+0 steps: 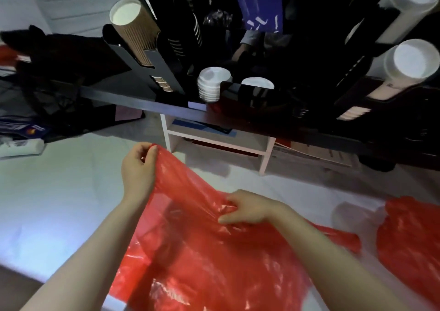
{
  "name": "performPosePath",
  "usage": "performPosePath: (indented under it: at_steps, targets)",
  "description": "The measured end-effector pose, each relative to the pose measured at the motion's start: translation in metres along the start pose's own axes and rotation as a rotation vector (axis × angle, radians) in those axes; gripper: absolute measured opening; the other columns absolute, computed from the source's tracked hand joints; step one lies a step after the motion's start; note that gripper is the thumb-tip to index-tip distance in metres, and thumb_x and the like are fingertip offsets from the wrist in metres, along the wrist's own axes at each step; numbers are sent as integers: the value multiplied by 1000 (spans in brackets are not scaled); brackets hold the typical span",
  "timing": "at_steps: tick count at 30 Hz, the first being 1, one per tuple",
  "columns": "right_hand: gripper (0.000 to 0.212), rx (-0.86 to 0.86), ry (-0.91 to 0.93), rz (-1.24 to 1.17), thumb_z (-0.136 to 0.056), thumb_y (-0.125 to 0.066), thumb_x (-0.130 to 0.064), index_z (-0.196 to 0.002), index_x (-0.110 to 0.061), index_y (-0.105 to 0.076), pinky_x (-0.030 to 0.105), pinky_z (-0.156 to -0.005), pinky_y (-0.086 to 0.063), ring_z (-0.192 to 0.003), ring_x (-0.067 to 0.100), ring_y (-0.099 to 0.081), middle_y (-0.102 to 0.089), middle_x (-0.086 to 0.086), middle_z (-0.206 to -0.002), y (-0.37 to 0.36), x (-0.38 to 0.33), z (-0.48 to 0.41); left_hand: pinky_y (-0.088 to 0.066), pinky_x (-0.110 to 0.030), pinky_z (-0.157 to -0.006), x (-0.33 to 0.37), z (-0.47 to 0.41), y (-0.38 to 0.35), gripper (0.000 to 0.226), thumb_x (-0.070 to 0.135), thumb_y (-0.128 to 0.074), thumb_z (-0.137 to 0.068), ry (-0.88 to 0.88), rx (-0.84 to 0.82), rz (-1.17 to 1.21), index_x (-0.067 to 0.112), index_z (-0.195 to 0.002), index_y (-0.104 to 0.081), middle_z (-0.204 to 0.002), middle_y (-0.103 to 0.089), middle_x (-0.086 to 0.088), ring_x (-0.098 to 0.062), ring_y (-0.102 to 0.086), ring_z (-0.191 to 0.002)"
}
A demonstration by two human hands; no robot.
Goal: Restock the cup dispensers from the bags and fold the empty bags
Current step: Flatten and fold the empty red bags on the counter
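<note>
**Both hands on the empty red bag, dispensers on the desk beyond**

Head view: the red bag (202,258) lies spread and crumpled over a white sheet (59,203) in the foreground, and it reaches from the lower edge of the frame up to both hands. The left hand (139,170) is raised at the far end of the bag, fingers curled, pinching its top edge so that this part lifts off the sheet. The right hand (250,208) is lower and nearer, to the right. Its fingers are curled into a gathered fold in the middle of the bag, gripping it. The plastic stretches in a taut slope between the two hands.

A second red bag (409,239) lies bunched on the sheet at the right, apart from the first. A pale round shape just beside it is too blurred to name.

Beyond the hands a dark desk (133,99) crosses the frame. On it, to the left, stands a black dispenser (164,72) holding a column of brown ribbed cups (138,34) with the white inside of the top cup showing. At the right, more dark holders carry columns of white cups (414,60). A short stack of white cups (210,86) sits near the desk's edge in the middle. Under the desk stands a white shelf unit (264,158).
</note>
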State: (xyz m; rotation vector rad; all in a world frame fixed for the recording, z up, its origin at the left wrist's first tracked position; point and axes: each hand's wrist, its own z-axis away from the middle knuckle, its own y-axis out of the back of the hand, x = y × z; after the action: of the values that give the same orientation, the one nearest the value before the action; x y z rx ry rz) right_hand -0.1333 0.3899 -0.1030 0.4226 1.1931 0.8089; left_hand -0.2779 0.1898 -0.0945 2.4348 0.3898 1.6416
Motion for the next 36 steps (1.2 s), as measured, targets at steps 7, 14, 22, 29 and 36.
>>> performPosePath:
  at_steps: [7,14,22,29,36]
  targets:
    - [19,7,-301,76,-81,-69,-37,-71,-22,-65,21,-65,-46,-66,4,-59,-65,-9,-72,-1,82,50,-38,-30,-75,-47,-37,18,20,22,-52,-95,80,19,-203,6,-100,-64,-96,-66,-15,-30,-60,-90]
    - [25,281,-351,-72,-80,-69,-44,-95,-24,-68,28,-79,-51,-84,6,-64,-70,-9,-91,-1,125,73,-27,-43,-109,-43,8,0,44,20,-51,-90,-207,-51,-378,-2,-128,-46,-130,-48,-24,-38,-42,-124]
    - [12,405,-467,99,-80,-69,-30,-80,-25,-58,22,-60,-36,-77,16,-59,-59,-11,-73,-7,150,84,-17,-53,-114,-74,48,-31,55,42,-45,-95,-327,-684,-818,17,-144,-38,-152,-33,-10,-32,-23,-142]
    - [59,714,-419,444,-83,-59,-43,-137,-23,-44,45,-110,-30,-133,32,-37,-48,6,-141,-40,131,79,7,-58,-112,-119,66,-36,82,80,-13,-76,-184,-898,-1036,45,-147,8,-160,5,4,-30,6,-146]
    - [72,262,-356,419,-89,-22,-71,-149,-42,5,53,-113,14,-142,24,25,21,-5,-157,-71,133,46,1,-58,-113,-105,67,-39,83,73,-34,-83,-171,-891,-1019,39,-149,5,-160,3,1,-30,4,-146]
